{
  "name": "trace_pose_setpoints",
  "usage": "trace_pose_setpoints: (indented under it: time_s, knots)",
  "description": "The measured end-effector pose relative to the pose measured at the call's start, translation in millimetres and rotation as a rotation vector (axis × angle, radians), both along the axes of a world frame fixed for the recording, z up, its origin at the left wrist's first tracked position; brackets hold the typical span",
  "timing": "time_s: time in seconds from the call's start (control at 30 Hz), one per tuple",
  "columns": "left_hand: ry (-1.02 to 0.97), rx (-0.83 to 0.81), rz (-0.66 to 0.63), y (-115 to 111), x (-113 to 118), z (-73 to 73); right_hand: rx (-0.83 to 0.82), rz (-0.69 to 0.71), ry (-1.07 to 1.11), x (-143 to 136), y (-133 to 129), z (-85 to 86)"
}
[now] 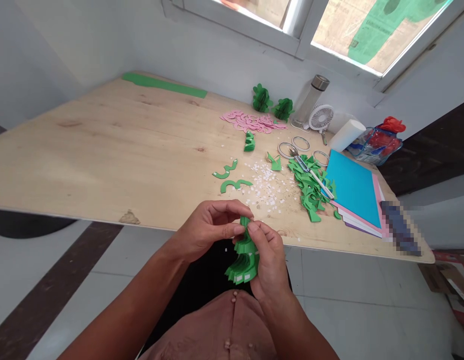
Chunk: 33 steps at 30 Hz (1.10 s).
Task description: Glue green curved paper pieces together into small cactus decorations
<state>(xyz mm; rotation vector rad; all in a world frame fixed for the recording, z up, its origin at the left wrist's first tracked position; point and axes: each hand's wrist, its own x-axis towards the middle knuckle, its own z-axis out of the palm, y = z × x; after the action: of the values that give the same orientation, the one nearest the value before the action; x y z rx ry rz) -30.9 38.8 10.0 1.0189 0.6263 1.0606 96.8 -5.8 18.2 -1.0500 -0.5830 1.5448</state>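
Over the table's near edge, my left hand (212, 225) pinches the top of a stack of green paper cutouts (245, 267). My right hand (269, 250) grips the same stack along its right side, thumb near the top end. The stack's curved layers fan out at the bottom, and small white patches show on the front one. Just beyond my hands lie two loose wavy green paper strips (235, 185), one with white patches on it. Farther back rests another small green paper stack (249, 141).
White scraps (269, 185) litter the table (104, 150). To the right are green offcuts (310, 190) with scissors (299, 160), tape rolls (300, 144) and coloured sheets (354, 185). Pink cutouts (250, 121), green paper ornaments (261, 98), a bottle (310, 100) and a fan (321, 118) stand behind.
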Motion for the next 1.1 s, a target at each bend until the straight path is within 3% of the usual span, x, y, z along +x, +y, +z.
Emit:
trace_pose_setpoints:
  time_s: [0.37, 1.1]
  knots:
    - [0.079, 0.086, 0.037, -0.6, 0.9, 9.0, -0.022, -0.073, -0.015, -5.7, -0.5, -1.0]
    - [0.057, 0.061, 0.032, -3.0, 2.4, 4.4, -0.013, -0.137, -0.001, -12.9, -4.2, -4.5]
